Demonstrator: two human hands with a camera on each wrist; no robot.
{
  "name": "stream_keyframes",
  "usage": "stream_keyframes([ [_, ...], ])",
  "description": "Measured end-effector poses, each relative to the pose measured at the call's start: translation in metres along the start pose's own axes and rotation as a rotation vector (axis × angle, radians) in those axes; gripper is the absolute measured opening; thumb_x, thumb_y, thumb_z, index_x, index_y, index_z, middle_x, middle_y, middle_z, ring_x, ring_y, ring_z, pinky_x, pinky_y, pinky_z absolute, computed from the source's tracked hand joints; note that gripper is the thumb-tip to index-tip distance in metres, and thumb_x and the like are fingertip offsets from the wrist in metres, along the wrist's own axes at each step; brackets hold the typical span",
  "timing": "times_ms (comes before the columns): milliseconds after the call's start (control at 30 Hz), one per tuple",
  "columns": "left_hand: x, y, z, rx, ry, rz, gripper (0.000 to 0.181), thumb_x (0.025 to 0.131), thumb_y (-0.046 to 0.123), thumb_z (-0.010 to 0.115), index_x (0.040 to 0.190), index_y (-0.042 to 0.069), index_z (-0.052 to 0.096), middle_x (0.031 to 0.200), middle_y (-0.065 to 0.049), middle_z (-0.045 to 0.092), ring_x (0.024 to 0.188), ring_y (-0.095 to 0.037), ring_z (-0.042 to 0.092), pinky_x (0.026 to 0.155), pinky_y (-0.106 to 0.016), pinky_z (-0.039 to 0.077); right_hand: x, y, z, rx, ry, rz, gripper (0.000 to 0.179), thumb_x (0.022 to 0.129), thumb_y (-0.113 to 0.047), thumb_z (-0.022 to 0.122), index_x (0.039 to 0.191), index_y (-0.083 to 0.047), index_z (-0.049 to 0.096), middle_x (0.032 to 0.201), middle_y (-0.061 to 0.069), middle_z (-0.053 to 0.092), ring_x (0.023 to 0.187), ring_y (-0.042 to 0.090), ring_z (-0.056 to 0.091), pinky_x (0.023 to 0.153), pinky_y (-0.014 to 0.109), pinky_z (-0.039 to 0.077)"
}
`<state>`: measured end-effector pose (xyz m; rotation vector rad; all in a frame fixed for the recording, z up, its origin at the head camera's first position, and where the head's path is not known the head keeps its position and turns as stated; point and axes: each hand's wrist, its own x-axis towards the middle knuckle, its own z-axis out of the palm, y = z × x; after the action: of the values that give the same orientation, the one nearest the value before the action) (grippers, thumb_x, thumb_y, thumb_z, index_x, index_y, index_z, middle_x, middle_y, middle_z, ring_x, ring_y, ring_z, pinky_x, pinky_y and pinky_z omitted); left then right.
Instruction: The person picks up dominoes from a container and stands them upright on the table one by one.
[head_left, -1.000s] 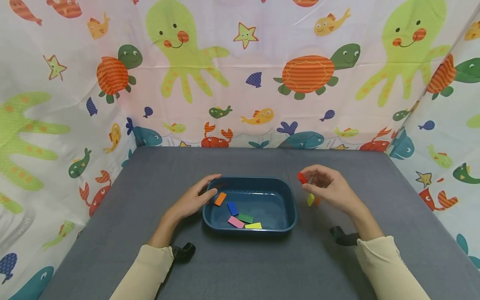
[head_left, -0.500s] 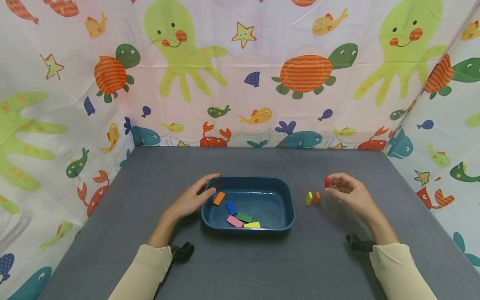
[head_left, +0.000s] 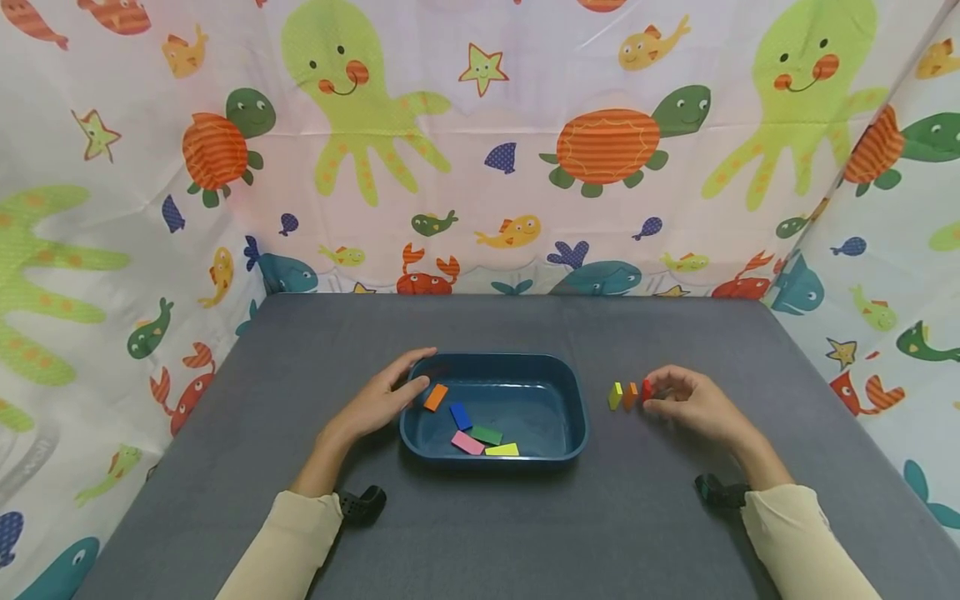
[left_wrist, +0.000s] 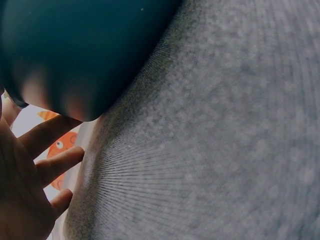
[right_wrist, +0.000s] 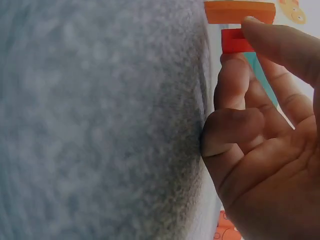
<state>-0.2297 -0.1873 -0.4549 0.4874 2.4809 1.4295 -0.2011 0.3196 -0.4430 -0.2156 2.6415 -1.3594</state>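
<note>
My right hand (head_left: 693,404) pinches a small red block (right_wrist: 237,41) between thumb and fingertips, low at the table. Just left of it an orange block (head_left: 631,395) and a yellow block (head_left: 616,396) stand upright in a row with small gaps. My left hand (head_left: 386,397) rests at the left end of a dark blue tray (head_left: 495,462), thumb and index finger at its rim. In the left wrist view the other fingers (left_wrist: 60,165) are spread and fairly straight beside the tray's outer wall.
Inside the tray lie an orange block (head_left: 436,397), a blue block (head_left: 461,416), a green block (head_left: 486,435), a pink block (head_left: 468,442) and a yellow block (head_left: 502,450). A grey cloth covers the table (head_left: 525,533). A curtain with sea animals (head_left: 495,183) borders the back and sides.
My right hand has carried the red block from above the standing blocks to the right, then down beside the orange one. My left hand stays at the tray.
</note>
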Motion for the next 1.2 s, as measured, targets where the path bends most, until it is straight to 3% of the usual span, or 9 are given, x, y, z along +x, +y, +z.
stream_keyframes([
  [300, 0.0004, 0.0002, -0.0014, 0.0, 0.002, -0.002, 0.05, 0.107, 0.038, 0.052, 0.154, 0.042, 0.037, 0.164, 0.005, 0.034, 0.14, -0.033, 0.046, 0.099, -0.051, 0.055, 0.0044, -0.0033, 0.0021, -0.068, 0.006, -0.022, 0.03, 0.089, -0.016, 0.079, 0.113, -0.006, 0.066, 0.104, 0.013, 0.067, 0.071, 0.013, 0.059, 0.061, 0.028, 0.051],
  [867, -0.0005, -0.0016, -0.0011, 0.005, 0.004, -0.006, 0.05, 0.106, 0.041, 0.052, 0.154, 0.043, 0.036, 0.165, 0.007, 0.033, 0.147, -0.033, 0.039, 0.1, -0.053, 0.055, 0.0052, -0.0003, 0.0039, -0.049, -0.001, -0.011, 0.031, 0.088, -0.013, 0.079, 0.114, -0.004, 0.065, 0.105, 0.015, 0.066, 0.072, 0.013, 0.059, 0.065, 0.027, 0.054],
  [1200, -0.0002, -0.0001, -0.0008, 0.006, 0.003, -0.016, 0.051, 0.106, 0.04, 0.052, 0.155, 0.042, 0.036, 0.165, 0.006, 0.032, 0.146, -0.034, 0.04, 0.101, -0.054, 0.054, -0.0006, -0.0072, -0.0012, -0.021, -0.039, 0.014, 0.045, 0.09, -0.019, 0.079, 0.127, -0.004, 0.059, 0.122, 0.02, 0.062, 0.084, 0.014, 0.062, 0.071, 0.027, 0.054],
])
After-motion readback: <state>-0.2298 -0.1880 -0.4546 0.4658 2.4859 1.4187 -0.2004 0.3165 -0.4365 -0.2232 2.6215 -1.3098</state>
